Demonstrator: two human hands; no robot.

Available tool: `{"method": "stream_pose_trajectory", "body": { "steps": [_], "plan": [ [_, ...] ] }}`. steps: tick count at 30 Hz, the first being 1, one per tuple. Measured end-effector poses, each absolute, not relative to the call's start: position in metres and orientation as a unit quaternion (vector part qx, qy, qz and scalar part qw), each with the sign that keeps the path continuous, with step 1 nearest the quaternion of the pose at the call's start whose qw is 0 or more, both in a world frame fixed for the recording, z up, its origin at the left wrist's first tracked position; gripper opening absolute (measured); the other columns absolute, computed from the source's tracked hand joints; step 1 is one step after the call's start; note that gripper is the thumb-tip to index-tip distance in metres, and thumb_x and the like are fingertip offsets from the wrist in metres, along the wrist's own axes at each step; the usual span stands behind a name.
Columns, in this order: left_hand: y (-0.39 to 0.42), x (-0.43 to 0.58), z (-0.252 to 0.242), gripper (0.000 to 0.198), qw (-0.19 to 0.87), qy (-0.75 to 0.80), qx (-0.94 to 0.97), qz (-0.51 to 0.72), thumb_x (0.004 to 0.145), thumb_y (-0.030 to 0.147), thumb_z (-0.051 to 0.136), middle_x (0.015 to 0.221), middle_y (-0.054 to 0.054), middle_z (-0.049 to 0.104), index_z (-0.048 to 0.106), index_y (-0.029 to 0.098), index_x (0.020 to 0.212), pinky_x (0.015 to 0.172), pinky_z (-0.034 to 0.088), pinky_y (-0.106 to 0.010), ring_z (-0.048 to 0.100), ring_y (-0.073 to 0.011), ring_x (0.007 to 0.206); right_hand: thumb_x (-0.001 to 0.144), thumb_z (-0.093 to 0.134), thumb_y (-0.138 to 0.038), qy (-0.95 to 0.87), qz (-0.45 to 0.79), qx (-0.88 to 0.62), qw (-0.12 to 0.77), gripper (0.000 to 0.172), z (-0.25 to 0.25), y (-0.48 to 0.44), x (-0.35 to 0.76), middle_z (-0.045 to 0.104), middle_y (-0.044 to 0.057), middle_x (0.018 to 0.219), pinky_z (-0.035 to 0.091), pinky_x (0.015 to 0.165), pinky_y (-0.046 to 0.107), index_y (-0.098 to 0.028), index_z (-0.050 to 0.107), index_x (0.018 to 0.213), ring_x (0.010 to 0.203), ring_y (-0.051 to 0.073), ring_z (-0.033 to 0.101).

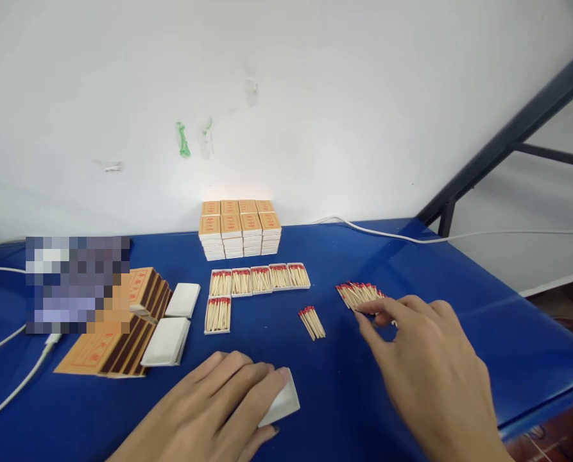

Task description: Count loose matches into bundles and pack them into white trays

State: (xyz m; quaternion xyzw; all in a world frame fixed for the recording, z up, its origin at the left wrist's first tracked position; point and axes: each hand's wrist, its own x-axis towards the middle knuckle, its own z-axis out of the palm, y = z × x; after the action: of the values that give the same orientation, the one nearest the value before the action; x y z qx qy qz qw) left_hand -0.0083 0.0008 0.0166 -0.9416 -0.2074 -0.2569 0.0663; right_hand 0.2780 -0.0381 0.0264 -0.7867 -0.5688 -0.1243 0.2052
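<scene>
My left hand (219, 404) grips a small white matchbox tray (285, 404) near the table's front, its fingers over the tray's left part. My right hand (425, 359) reaches the loose pile of red-tipped matches (360, 295), thumb and forefinger closed together at its near edge. A few matches show beneath the fingers, but exactly how many are pinched is hidden. Between the hands lies a small separate bunch of matches (312, 323). Farther back, several filled match trays (260, 280) form a row, with another filled tray (217, 315) in front of its left end.
Stacked closed matchboxes (240, 224) stand against the wall. At left are tan matchbox sleeves (94, 350) and spare white trays (163, 340), beside a pixelated patch. White cables (387, 231) run along the back and left of the blue table (483, 308). A dark metal frame (507, 135) rises at right.
</scene>
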Motion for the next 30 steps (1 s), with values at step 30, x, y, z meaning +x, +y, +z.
{"method": "stream_pose_trajectory", "body": {
  "steps": [30],
  "plan": [
    [0.003, -0.009, 0.019, 0.036, 0.058, -0.205, -0.943, -0.257, 0.124, 0.034, 0.037, 0.118, 0.002, 0.084, 0.068, 0.018, 0.135, 0.094, 0.058, -0.034, 0.08, -0.0179, 0.101, 0.1, 0.064, -0.047, -0.562, -0.058, -0.798, 0.21, 0.027, 0.026, -0.038, 0.284, 0.076, 0.009, 0.093, 0.041, 0.058, 0.037, -0.029, 0.077, 0.085, 0.095, 0.033, 0.062]
  ]
}}
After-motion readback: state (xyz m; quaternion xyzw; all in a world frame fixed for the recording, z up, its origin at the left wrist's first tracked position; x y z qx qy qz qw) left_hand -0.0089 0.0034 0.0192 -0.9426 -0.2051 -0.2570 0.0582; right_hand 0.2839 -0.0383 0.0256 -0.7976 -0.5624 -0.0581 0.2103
